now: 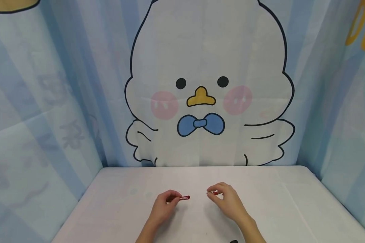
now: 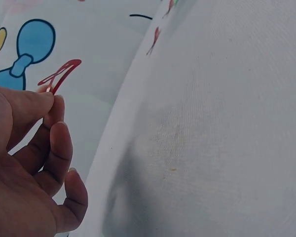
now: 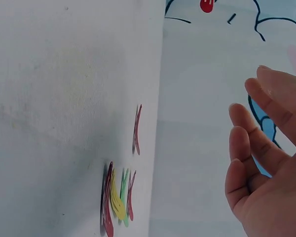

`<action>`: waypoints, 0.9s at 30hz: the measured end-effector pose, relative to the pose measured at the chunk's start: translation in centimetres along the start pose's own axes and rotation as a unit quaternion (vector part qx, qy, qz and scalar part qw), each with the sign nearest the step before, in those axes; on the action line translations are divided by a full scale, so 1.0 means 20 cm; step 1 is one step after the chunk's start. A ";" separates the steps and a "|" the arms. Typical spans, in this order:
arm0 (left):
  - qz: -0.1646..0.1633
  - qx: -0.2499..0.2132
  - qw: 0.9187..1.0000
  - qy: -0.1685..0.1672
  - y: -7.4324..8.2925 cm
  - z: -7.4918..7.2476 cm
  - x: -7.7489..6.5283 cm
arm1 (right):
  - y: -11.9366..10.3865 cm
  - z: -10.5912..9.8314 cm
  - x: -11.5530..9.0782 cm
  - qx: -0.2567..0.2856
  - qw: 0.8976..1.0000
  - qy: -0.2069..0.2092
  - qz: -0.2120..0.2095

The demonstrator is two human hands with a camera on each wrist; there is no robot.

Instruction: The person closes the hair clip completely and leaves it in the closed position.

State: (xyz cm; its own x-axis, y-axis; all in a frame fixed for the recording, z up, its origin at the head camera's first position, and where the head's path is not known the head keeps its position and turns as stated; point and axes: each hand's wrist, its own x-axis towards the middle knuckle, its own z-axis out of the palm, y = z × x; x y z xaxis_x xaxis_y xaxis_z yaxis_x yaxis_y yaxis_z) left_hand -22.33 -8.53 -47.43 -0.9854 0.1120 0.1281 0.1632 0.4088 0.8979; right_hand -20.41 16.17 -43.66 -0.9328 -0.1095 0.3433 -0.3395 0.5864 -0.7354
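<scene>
My left hand (image 1: 165, 206) pinches a red snap hair clip (image 1: 185, 197) between thumb and forefinger, its free end pointing right. In the left wrist view, the legs of this clip (image 2: 68, 71) stand spread apart. Facing it, my right hand (image 1: 229, 202) holds a second red hair clip (image 1: 215, 193) between thumb and fingertips, above the white table. That clip is hidden in the right wrist view, where the thumb and forefinger (image 3: 266, 94) come together at their tips and the other fingers curve loosely. A gap separates the two hands.
Several hair clips lie near the table edge in the right wrist view, among them a yellow one (image 3: 117, 197), a green one (image 3: 124, 195) and a red one (image 3: 137, 129). Behind the table (image 1: 261, 182) hangs a curtain (image 1: 207, 145) with a cartoon bird.
</scene>
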 end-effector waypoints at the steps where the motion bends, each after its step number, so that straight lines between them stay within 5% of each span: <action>1: -0.001 -0.001 1.000 0.001 0.00 0.00 0.00 | 0.00 0.00 0.00 0.008 1.000 -0.001 -0.004; 27: 0.010 -0.090 0.996 0.000 0.13 0.02 -0.10 | -0.12 0.10 -0.06 0.059 0.997 -0.056 -0.006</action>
State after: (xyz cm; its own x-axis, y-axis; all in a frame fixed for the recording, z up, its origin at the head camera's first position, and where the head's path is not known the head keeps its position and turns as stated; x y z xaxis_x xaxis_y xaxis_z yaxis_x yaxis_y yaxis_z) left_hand -19.84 -7.32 -45.52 -0.9821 0.1186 0.1462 0.1710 0.2373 0.9563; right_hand -18.67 13.37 -43.55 -0.9341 -0.2082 0.2899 -0.3561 0.4873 -0.7973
